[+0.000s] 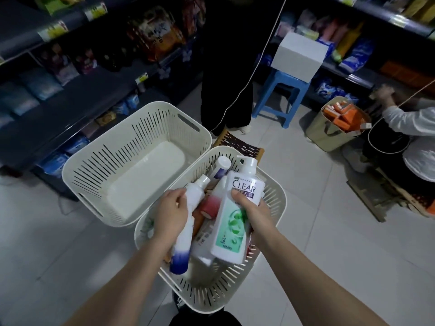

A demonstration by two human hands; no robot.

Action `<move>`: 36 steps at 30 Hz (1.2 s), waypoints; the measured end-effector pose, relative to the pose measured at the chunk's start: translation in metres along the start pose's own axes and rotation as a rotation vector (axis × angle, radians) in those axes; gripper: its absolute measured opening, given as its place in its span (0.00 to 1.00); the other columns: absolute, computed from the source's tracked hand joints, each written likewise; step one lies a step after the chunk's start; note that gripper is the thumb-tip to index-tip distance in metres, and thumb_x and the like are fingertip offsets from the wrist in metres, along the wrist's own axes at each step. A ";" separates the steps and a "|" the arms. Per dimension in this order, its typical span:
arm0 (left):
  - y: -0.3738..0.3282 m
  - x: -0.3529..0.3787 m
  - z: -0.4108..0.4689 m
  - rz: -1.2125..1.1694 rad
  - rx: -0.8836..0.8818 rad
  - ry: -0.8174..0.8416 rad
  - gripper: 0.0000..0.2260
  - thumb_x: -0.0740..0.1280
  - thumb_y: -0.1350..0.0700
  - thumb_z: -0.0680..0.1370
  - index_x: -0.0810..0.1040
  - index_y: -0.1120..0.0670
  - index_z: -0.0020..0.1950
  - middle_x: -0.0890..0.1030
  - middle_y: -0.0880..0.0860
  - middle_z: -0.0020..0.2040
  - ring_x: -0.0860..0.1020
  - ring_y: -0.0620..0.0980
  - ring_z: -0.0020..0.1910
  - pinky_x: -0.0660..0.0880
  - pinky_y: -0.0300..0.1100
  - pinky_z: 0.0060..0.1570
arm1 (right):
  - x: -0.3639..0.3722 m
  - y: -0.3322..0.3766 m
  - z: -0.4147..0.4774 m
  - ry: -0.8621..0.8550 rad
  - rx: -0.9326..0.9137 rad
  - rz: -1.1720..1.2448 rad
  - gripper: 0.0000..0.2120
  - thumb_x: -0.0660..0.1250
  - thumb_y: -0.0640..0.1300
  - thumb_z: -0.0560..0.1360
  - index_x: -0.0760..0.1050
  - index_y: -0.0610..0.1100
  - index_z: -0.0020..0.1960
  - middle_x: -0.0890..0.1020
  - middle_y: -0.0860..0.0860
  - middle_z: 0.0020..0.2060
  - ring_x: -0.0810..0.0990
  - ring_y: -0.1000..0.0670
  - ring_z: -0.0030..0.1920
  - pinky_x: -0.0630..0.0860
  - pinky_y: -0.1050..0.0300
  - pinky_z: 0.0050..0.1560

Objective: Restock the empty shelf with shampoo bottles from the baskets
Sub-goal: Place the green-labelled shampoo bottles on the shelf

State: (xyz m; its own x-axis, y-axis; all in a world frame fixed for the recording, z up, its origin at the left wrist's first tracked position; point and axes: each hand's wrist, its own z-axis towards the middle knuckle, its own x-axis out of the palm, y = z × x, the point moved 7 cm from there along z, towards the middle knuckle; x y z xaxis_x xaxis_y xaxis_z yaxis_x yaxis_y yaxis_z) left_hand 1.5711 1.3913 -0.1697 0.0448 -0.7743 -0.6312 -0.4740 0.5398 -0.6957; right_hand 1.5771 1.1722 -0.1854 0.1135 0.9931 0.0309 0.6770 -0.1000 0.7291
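Left grip (170, 214) clasps blue-based bottle (182, 248) — right grip (256, 216), CLEAR (231, 222).

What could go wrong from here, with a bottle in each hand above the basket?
1. The right hand grips the large green-label bottle one-handed; it may slip and fall onto the loose bottles in the basket.
2. The left hand holds the white and blue bottle, so no hand is free to catch anything.
3. The standing person and the empty basket are close by; stepping away could mean a bump or trip.
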 end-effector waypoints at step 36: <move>0.105 0.061 -0.011 -0.768 -0.685 0.450 0.20 0.69 0.42 0.75 0.77 0.51 0.63 0.85 0.57 0.51 0.83 0.58 0.51 0.79 0.56 0.54 | 0.011 -0.023 0.008 0.023 0.070 -0.157 0.18 0.78 0.50 0.68 0.79 0.44 0.53 0.87 0.46 0.41 0.87 0.45 0.41 0.83 0.48 0.48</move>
State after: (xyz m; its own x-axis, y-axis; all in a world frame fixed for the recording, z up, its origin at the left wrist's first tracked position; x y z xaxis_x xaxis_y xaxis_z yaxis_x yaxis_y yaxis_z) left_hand 1.5147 1.3974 -0.2772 0.2771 -0.9471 0.1617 -0.8470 -0.3202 -0.4243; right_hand 1.5685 1.1852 -0.2070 -0.0138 0.9979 -0.0629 0.7343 0.0528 0.6768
